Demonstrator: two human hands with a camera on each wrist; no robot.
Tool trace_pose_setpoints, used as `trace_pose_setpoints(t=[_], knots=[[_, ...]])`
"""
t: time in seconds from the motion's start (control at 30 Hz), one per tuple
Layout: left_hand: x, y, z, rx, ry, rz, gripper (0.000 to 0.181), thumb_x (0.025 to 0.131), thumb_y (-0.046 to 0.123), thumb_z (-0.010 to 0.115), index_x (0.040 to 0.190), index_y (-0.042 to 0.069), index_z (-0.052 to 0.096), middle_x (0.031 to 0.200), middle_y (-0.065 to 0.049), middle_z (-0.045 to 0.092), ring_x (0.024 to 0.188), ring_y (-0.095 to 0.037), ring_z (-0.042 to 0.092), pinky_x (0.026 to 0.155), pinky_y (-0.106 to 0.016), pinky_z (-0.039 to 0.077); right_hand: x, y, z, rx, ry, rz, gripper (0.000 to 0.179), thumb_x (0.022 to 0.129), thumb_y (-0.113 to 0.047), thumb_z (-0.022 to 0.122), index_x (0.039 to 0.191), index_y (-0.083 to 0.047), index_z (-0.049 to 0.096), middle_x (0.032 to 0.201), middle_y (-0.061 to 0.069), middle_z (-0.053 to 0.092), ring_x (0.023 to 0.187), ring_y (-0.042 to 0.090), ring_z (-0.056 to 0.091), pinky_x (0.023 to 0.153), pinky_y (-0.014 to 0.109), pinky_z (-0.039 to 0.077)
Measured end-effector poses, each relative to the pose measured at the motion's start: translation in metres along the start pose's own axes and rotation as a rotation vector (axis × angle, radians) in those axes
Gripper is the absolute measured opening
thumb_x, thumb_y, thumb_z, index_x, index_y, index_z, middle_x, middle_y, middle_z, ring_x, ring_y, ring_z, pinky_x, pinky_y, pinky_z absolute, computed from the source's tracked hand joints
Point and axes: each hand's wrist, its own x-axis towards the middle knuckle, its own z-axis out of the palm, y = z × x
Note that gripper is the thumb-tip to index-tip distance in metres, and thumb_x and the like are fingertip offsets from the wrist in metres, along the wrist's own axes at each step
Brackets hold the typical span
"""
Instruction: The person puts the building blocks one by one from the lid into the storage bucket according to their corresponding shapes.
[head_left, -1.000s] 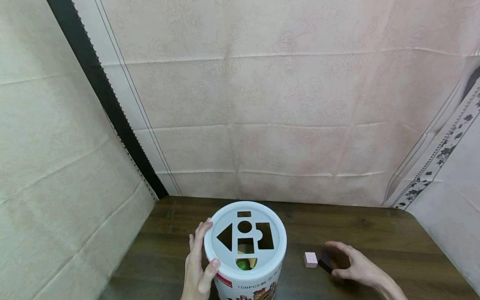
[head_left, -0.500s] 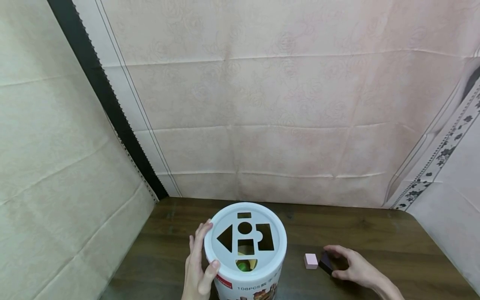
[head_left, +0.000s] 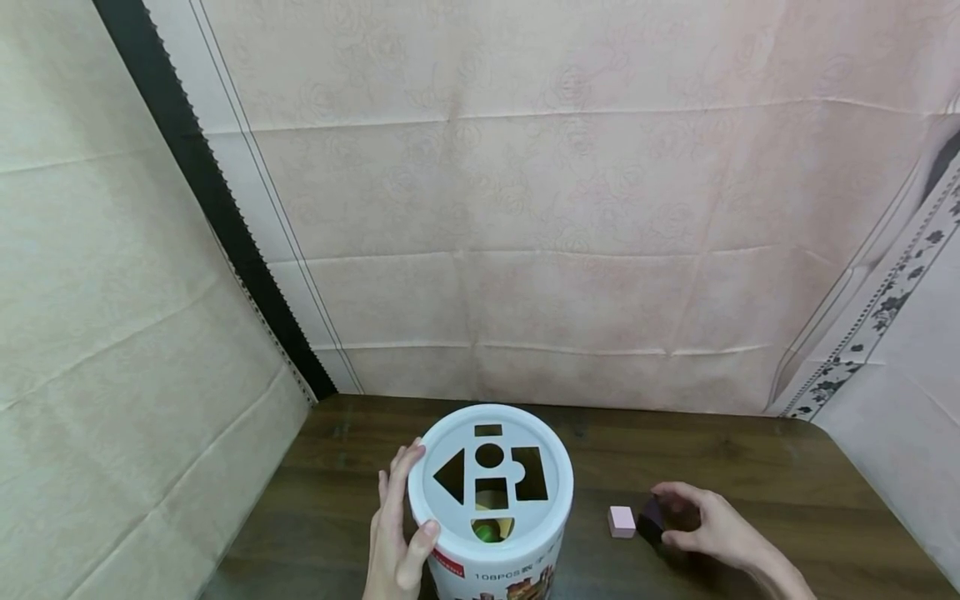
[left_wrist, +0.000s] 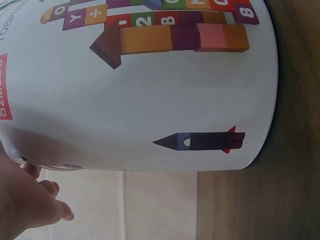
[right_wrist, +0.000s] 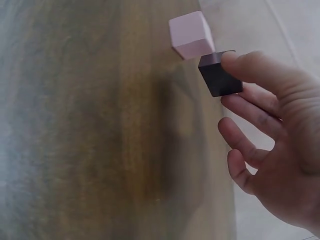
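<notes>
A white tub (head_left: 498, 562) with a pale blue lid (head_left: 538, 523) stands on the table; the lid has cut-out shapes. My left hand (head_left: 397, 533) grips its left side, thumb in front and fingers reaching back along the rim. In the left wrist view, that hand (left_wrist: 32, 205) shows at the lower left against the printed tub wall (left_wrist: 125, 100). To the right, my right hand (head_left: 716, 533) pinches a dark block (head_left: 650, 521). The right wrist view shows the thumb on one face of this dark block (right_wrist: 220, 79), with fingers beneath. A pink block (head_left: 621, 522) sits just left of it.
Through the lid's lower holes, a green piece (head_left: 487, 531) and yellowish ones show inside the tub. The brown wooden table (head_left: 787, 475) meets a pale cloth wall (head_left: 585, 317) at the back, with cloth on both sides too.
The dark block has been turned and stands more upright in my right fingers, which have shifted slightly. My left hand, the tub and the pink block stay put.
</notes>
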Motion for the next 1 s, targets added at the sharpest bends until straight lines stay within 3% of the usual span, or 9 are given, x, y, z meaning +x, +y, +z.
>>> trace_pose_setpoints(t=[0.47, 0.73, 1.0], knots=[[0.0, 0.0, 0.0, 0.005, -0.004, 0.002, 0.068, 0.081, 0.027, 0.056, 0.146, 0.012, 0.05, 0.146, -0.007, 0.053, 0.138, -0.047, 0.033, 0.098, -0.082, 0.003, 0.023, -0.049, -0.019, -0.123, 0.116, 0.023, 0.049, 0.075, -0.018, 0.087, 0.12, -0.021, 0.066, 0.102, -0.013, 0.068, 0.089, 0.012, 0.061, 0.069, 0.03, 0.045], [0.0, -0.001, 0.0, 0.005, -0.001, 0.019, 0.067, 0.081, 0.027, 0.056, 0.146, 0.011, 0.05, 0.145, -0.008, 0.053, 0.138, -0.047, 0.034, 0.098, -0.082, 0.004, 0.042, -0.078, -0.027, -0.181, 0.193, -0.022, 0.052, 0.072, -0.016, 0.088, 0.119, -0.022, 0.067, 0.1, -0.015, 0.067, 0.089, 0.008, 0.059, 0.073, 0.028, 0.043], [0.0, -0.001, -0.001, 0.009, 0.001, 0.023, 0.068, 0.081, 0.027, 0.056, 0.146, 0.01, 0.05, 0.146, -0.008, 0.053, 0.138, -0.045, 0.034, 0.098, -0.082, 0.005, 0.06, -0.11, -0.038, -0.169, 0.185, -0.076, 0.054, 0.073, -0.017, 0.089, 0.122, -0.024, 0.066, 0.106, -0.013, 0.067, 0.095, 0.008, 0.059, 0.083, 0.024, 0.044]])
